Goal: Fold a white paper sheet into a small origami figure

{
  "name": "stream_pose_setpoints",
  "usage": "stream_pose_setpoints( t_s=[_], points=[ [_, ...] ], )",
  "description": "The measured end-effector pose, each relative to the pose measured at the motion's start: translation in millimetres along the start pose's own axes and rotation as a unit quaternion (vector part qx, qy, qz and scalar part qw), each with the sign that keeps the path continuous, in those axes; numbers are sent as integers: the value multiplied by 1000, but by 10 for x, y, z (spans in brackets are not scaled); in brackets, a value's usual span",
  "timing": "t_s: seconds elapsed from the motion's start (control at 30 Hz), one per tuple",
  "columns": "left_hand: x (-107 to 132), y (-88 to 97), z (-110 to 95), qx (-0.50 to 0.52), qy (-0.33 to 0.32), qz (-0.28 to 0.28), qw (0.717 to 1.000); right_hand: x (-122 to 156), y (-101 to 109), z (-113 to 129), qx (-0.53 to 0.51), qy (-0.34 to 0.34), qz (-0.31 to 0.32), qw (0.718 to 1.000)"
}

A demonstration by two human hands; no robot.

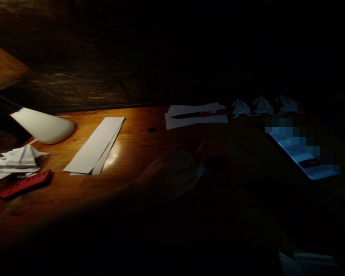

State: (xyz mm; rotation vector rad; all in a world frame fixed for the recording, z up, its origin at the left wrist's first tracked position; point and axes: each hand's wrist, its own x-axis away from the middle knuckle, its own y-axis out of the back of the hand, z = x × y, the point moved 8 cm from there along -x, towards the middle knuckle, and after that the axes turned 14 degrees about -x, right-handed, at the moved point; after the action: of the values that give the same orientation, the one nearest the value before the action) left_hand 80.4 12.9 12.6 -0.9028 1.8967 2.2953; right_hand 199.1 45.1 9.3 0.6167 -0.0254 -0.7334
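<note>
A small scrap of paper (pixel 200 171) is pinched between the left hand (pixel 168 174) and right hand (pixel 211 153) on the dark tabletop (pixel 143 142), fingers seemingly clamped on it; creases are best pressed under the lamp (pixel 43 124)

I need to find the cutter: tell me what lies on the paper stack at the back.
A dark-bladed knife with a red handle lies across the paper stack. Whatever the knife covers, and anything between or beneath the sheets, is hidden.
</note>
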Motion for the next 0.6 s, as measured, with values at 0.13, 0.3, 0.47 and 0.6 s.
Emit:
stream_pose_setpoints(
  t_s=[0.13, 0.3, 0.47, 0.6],
  points=[
    [16, -6, 11, 10, -7, 1, 1000, 10, 5, 9, -1, 1, 12, 1000],
    [50, -57, 42, 30, 1, 13, 999, -4, 30, 29, -14, 6, 14, 1000],
    [45, -69, 65, 51, 30, 3, 998, -18, 38, -3, -65, 13, 6, 998],
    [30, -49, 9, 23, -10, -9, 1000, -33, 46, -39, -87, 11, 1, 996]
  ],
)
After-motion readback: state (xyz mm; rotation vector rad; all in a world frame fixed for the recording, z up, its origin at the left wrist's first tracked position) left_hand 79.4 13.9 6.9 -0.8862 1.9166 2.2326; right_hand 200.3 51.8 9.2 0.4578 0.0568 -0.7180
